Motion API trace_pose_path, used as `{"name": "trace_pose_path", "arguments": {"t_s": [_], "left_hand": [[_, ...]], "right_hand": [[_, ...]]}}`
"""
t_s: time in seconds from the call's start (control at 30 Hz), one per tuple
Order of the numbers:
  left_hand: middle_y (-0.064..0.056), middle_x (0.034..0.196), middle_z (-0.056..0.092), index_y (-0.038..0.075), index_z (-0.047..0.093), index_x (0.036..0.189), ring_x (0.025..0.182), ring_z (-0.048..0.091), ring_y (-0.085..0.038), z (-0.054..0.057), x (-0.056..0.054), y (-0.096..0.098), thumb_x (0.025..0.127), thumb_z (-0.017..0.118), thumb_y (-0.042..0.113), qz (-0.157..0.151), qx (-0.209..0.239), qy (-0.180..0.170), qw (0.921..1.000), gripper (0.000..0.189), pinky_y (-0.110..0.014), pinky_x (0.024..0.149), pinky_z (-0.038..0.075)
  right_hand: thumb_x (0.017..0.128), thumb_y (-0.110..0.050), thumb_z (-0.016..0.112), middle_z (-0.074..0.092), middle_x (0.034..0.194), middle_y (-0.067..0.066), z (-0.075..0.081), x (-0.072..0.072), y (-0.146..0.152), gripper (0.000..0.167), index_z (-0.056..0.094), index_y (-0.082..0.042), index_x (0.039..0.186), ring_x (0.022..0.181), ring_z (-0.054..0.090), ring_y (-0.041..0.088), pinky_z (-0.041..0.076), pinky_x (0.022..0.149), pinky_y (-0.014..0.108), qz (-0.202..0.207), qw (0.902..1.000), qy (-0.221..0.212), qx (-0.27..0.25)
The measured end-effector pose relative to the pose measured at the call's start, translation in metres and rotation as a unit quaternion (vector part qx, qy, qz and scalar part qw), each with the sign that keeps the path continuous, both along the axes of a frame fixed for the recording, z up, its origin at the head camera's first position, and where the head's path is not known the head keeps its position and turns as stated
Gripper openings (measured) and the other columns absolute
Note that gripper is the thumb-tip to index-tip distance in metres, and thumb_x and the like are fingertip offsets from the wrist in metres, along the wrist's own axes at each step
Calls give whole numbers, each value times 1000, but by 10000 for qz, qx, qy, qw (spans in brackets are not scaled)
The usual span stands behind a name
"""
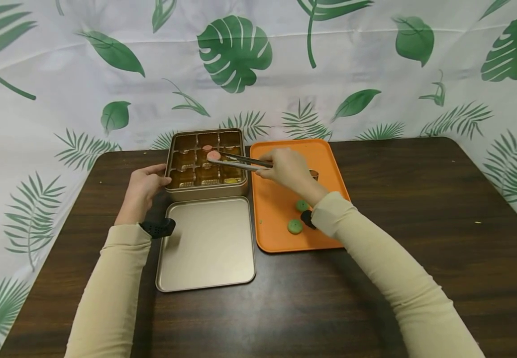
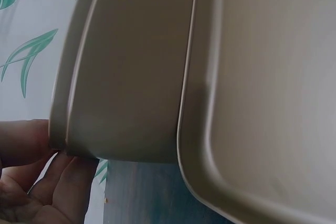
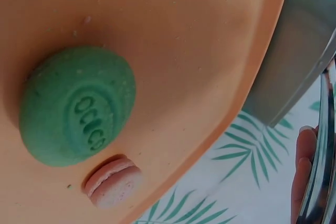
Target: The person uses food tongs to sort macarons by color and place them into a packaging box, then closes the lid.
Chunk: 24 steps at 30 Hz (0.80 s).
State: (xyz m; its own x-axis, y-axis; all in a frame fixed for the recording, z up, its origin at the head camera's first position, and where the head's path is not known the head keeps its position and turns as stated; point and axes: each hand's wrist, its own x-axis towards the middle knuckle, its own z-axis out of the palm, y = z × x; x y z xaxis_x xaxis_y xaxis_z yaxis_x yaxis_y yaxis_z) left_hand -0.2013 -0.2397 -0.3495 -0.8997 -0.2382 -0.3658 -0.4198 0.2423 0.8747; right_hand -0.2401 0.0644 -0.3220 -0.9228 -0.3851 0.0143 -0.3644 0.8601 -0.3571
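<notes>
In the head view my right hand (image 1: 287, 171) grips metal tongs (image 1: 240, 166) above a square tin (image 1: 209, 193). A pink macaron (image 1: 213, 156) sits at the tongs' tips, over the tin's brown divided insert (image 1: 182, 160). Another pink macaron (image 1: 207, 148) shows just behind it, and a yellow macaron (image 1: 231, 181) lies in the near right compartment. My left hand (image 1: 144, 186) holds the tin at its near left corner, thumb at the rim. From the left wrist, my curled fingers (image 2: 68, 187) meet the tin's wall (image 2: 131, 77).
An orange tray (image 1: 276, 233) stands right of the tin, bearing green macarons (image 1: 295, 226) and, in the right wrist view, a pink macaron (image 3: 113, 182). The flat metal lid (image 1: 209, 243) lies before the tin. A leaf-print cloth (image 1: 285, 84) hangs behind the dark table (image 1: 419, 199).
</notes>
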Motion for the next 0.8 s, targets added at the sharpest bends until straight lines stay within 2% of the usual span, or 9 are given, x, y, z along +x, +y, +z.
{"name": "trace_pose_path", "arguments": {"t_s": [0.2, 0.4, 0.63, 0.8], "left_hand": [[-14, 157, 26, 10, 32, 150, 141, 35, -29, 0, 0, 0, 97, 48, 2, 15, 24, 2, 10000, 56, -40, 118, 33], [-16, 155, 30, 11, 32, 150, 140, 37, -30, 1, 0, 0, 97, 49, 4, 0, -29, -49, 10000, 56, -41, 116, 35], [-16, 154, 30, 10, 32, 150, 140, 36, -31, 2, 0, 0, 97, 48, 3, -59, -40, -44, 10000, 56, -41, 117, 35], [-16, 155, 30, 11, 32, 150, 140, 37, -31, 2, 0, 0, 97, 49, 4, -4, -46, -127, 9999, 56, -44, 117, 33]], "right_hand": [[86, -35, 70, 73, 106, 3, -1, -2, -3, 36, 70, -17, 117, 72, 65, 18, 41, 48, 24, -25, 10000, 59, 14], [87, -35, 70, 73, 106, 3, -3, -3, -6, 37, 70, -17, 119, 69, 63, 17, 37, 46, 22, -25, 10000, -54, 41], [87, -35, 70, 72, 111, 5, -2, -3, -4, 42, 67, -16, 123, 75, 65, 19, 44, 51, 24, -81, 9998, -177, 57], [88, -37, 67, 70, 114, 6, 4, -3, 3, 47, 62, -15, 129, 68, 63, 17, 38, 48, 23, -225, 9988, -434, -37]]}}
